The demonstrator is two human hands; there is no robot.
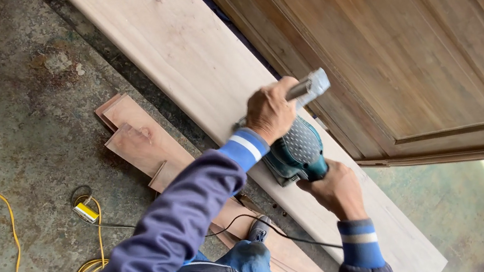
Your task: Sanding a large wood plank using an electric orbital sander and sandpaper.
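A teal power sander (301,153) sits flat on a long pale wooden plank (161,32) that runs diagonally from the upper left to the lower right. My left hand (268,111) is closed around the sander's grey front handle (309,87). Gripping the tool's rear end is my right hand (337,190). Both arms wear dark blue sleeves with striped blue cuffs. The sander's black cord (284,235) trails back from under my right arm.
A brown panelled wooden door (397,57) lies beyond the plank. Several thin wood offcuts (138,139) lie on the stained concrete floor (8,99) near my shoe (258,229). A yellow cable (9,216) and a small yellow connector (86,213) are at the lower left.
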